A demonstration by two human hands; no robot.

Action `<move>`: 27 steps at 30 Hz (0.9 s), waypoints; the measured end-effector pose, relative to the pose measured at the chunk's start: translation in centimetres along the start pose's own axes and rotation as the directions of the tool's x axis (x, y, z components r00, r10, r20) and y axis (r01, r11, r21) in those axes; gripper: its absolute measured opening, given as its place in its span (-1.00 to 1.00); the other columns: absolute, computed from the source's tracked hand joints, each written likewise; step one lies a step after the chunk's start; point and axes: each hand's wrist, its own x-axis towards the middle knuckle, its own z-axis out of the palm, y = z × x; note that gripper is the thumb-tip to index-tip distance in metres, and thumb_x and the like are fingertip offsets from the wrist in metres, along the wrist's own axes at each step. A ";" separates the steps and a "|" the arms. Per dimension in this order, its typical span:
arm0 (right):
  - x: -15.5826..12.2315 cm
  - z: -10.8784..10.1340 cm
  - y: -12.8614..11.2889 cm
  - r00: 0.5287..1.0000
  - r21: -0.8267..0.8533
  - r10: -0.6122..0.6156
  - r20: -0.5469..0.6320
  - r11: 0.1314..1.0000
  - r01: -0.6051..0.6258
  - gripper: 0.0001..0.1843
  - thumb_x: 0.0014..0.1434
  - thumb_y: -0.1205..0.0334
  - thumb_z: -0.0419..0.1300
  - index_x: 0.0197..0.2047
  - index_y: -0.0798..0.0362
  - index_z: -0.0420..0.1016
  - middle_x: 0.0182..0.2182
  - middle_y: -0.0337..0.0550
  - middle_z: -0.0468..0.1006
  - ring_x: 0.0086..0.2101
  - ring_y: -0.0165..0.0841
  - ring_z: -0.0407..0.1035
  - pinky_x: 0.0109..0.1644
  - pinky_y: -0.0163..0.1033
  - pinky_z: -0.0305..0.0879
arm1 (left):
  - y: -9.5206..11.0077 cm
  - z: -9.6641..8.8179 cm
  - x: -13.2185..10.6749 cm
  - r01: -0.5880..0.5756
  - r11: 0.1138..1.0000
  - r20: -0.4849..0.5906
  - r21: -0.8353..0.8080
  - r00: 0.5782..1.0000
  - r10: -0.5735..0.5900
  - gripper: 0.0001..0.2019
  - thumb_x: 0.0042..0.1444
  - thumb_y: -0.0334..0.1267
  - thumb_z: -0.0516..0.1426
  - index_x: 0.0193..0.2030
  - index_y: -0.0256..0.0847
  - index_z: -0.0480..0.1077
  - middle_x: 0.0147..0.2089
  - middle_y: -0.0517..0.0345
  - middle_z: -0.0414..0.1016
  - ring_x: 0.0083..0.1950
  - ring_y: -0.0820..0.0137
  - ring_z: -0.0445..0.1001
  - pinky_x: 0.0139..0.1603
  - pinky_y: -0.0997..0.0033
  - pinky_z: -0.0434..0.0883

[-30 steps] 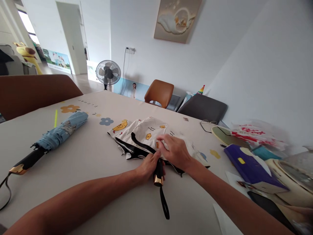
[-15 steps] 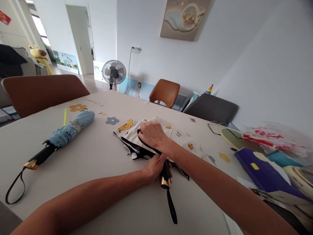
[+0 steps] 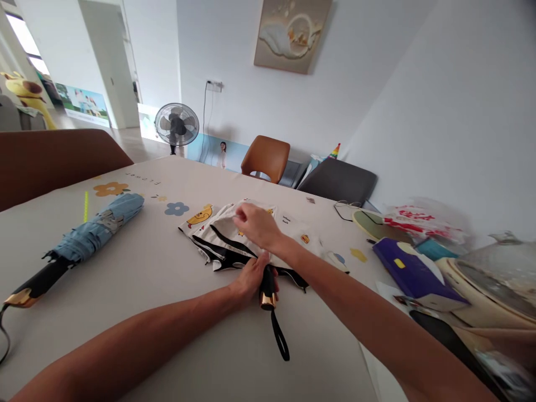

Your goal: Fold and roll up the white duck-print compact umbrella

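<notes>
A white umbrella (image 3: pixel 221 223) printed with yellow ducks lies on the table, its canopy folded loosely and its black-edged panels spread to both sides. My left hand (image 3: pixel 250 277) is wrapped round it where the canopy meets the black handle (image 3: pixel 267 287), which has a gold end and a black wrist strap. Above that, my right hand (image 3: pixel 256 224) is closed over the canopy, its fingers pinching fabric; the fingertips are partly hidden. To the left rests a blue umbrella (image 3: pixel 100 226), rolled up, with a similar black and gold handle; neither hand touches it.
The table (image 3: pixel 167 335) has a flower-printed cover. Eyeglasses (image 3: pixel 349 211), a purple box (image 3: pixel 414 271), a plastic bag (image 3: pixel 427 223) and a lidded pot (image 3: pixel 498 285) crowd its right side. Chairs and a fan (image 3: pixel 177 124) stand beyond it.
The view has turned slightly right. My right hand has shifted along the canopy, and a black-edged panel it held now lies flatter beside it. My left hand keeps its grip.
</notes>
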 end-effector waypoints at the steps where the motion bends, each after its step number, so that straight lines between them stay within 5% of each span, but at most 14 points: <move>1: -0.5 -0.8 1.5 0.999 -0.016 0.046 -0.026 0.999 -0.047 -0.81 0.11 0.22 0.02 -0.25 0.06 0.40 -0.25 -0.13 0.51 -0.30 -0.36 0.36 -0.28 -0.31 0.16 | 0.0 0.0 0.0 0.005 1.000 -0.009 0.002 1.000 -0.005 -0.49 0.01 0.21 -0.07 -0.49 -0.28 0.25 -0.67 0.10 0.35 -0.70 0.35 0.35 -0.66 0.39 0.28; 4: -2.3 -3.0 6.6 0.962 -0.021 0.268 -0.059 0.963 -0.269 -0.77 0.10 0.25 0.02 -0.20 0.08 0.42 -0.18 -0.08 0.50 -0.19 -0.32 0.34 -0.16 -0.29 0.16 | 0.1 0.0 -0.1 -0.009 1.000 -0.019 0.006 1.000 0.009 -0.49 0.04 0.20 -0.08 -0.48 -0.29 0.25 -0.68 0.09 0.35 -0.70 0.36 0.35 -0.65 0.39 0.29; 10: -6.6 -5.2 14.0 0.871 -0.025 0.491 -0.021 0.870 -0.492 -0.71 0.10 0.32 -0.03 -0.24 0.20 0.47 -0.22 0.05 0.52 -0.21 -0.25 0.36 -0.17 -0.27 0.17 | 0.0 -0.3 -0.3 -0.025 0.999 -0.008 0.036 1.000 0.025 -0.52 0.11 0.13 -0.11 -0.47 -0.30 0.26 -0.66 0.07 0.37 -0.68 0.34 0.37 -0.67 0.41 0.27; 17: -7.4 -4.4 16.4 0.857 0.038 0.515 0.030 0.856 -0.515 -0.66 0.07 0.34 -0.06 -0.15 0.20 0.44 -0.12 0.04 0.49 -0.14 -0.28 0.31 -0.11 -0.28 0.14 | 0.2 0.1 -0.5 0.011 1.000 -0.045 0.016 0.999 -0.010 -0.55 0.12 0.09 -0.11 -0.47 -0.29 0.24 -0.68 0.10 0.35 -0.70 0.37 0.34 -0.65 0.39 0.28; 23: -6.7 -4.7 18.6 0.850 0.170 0.503 0.154 0.834 -0.524 -0.86 -0.16 0.33 0.09 -0.49 0.14 0.47 -0.46 -0.14 0.53 -0.39 -0.33 0.33 -0.31 -0.32 0.17 | 0.0 0.1 -0.2 0.018 1.000 -0.039 0.003 0.999 -0.018 -0.54 0.13 0.10 -0.12 -0.47 -0.29 0.25 -0.68 0.11 0.35 -0.69 0.38 0.35 -0.64 0.40 0.30; 27: -6.4 -5.5 19.0 0.873 0.307 0.478 0.094 0.820 -0.483 -0.87 -0.15 0.25 0.08 -0.53 0.11 0.40 -0.42 -0.15 0.51 -0.40 -0.37 0.30 -0.32 -0.33 0.17 | 0.2 0.2 -0.4 0.014 1.000 -0.026 0.017 1.000 -0.014 -0.53 0.14 0.10 -0.14 -0.47 -0.29 0.26 -0.66 0.09 0.37 -0.68 0.37 0.36 -0.66 0.43 0.27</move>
